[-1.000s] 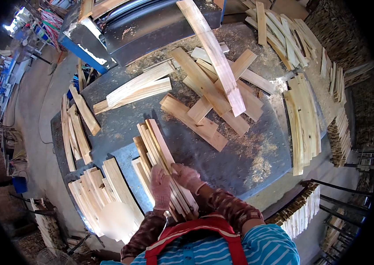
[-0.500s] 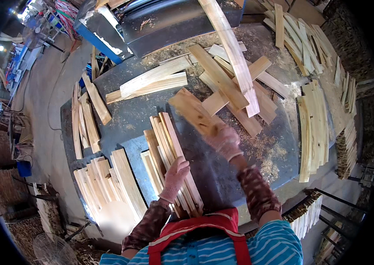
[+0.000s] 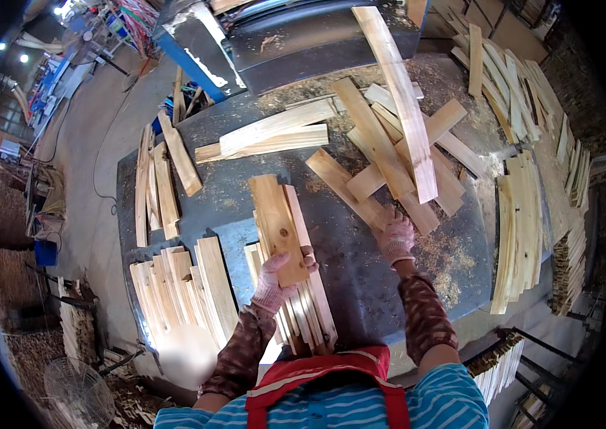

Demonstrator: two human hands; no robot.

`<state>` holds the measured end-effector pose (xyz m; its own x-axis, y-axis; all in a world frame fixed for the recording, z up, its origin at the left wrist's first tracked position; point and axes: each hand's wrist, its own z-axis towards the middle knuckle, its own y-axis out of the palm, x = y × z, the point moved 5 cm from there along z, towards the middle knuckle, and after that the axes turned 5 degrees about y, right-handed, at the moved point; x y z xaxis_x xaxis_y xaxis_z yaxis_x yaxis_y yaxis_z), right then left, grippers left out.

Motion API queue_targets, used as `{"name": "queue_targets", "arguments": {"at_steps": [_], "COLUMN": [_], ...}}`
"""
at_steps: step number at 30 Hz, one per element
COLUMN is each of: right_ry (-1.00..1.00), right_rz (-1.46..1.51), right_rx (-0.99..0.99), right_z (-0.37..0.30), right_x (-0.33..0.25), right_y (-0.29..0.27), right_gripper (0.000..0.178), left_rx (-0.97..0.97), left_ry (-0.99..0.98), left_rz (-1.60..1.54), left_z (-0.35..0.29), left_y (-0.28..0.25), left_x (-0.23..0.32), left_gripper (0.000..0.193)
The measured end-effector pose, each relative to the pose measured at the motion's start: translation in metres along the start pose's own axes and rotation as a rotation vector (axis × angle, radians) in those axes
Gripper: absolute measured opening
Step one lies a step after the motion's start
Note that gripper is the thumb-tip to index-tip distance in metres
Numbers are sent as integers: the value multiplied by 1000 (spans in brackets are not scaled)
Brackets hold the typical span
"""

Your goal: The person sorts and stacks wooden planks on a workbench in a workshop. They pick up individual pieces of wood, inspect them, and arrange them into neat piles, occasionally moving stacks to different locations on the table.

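Note:
My left hand [image 3: 275, 281], in a light pinkish glove, grips the lower end of a short wooden board [image 3: 274, 213] with a dark knot. That board is held over a row of narrow wooden strips [image 3: 308, 314] in front of me. Farther right, my right hand [image 3: 397, 237], gloved alike, is closed at the near end of another wooden board [image 3: 339, 181]; its fingertips are partly hidden. This board lies at the left side of a loose pile of crossed boards [image 3: 378, 143] on the dark table [image 3: 346, 272]. A long pale board [image 3: 404, 107] rests across the top of the pile.
Stacked strips [image 3: 181, 286] lie at the table's left front, with several boards [image 3: 163, 179] behind them. Two pale boards [image 3: 274, 136] lie farther back. A blue-edged machine [image 3: 246, 57] stands at the far side. More boards [image 3: 516, 229] line the right edge; sawdust [image 3: 446, 264] is scattered about.
My left hand has gone from resting on the strips to holding the knotted board above them. My right hand has shifted right and is now at a board by the pile. The view has shifted slightly.

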<state>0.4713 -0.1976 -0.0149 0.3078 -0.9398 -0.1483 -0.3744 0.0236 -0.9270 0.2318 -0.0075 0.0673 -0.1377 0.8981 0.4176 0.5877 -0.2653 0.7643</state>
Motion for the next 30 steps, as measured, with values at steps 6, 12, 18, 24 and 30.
{"name": "queue_targets", "arguments": {"at_steps": [6,12,18,24,30], "right_ry": [-189,-148,-139,-119,211], "right_rz": [44,119,88,1618,2134], "right_rx": [-6,17,31,-840,-1137], "right_z": [-50,-75,-80,-69,-127], "right_x": [-44,-91,-129,-56,-50], "right_y": [4,52,50,51,0], "right_gripper": [92,95,84,57,48], "left_rx": [-14,22,107,141,48], "left_ry": [37,21,65,66,74], "left_rz": [15,218,305,262,208], "left_z": [-11,-28,-47,-49,-79], "left_y": [-6,-10,-36,-31,-47], "left_x": [1,0,-5,-14,-19], "left_gripper": [71,84,74,69,75]}}
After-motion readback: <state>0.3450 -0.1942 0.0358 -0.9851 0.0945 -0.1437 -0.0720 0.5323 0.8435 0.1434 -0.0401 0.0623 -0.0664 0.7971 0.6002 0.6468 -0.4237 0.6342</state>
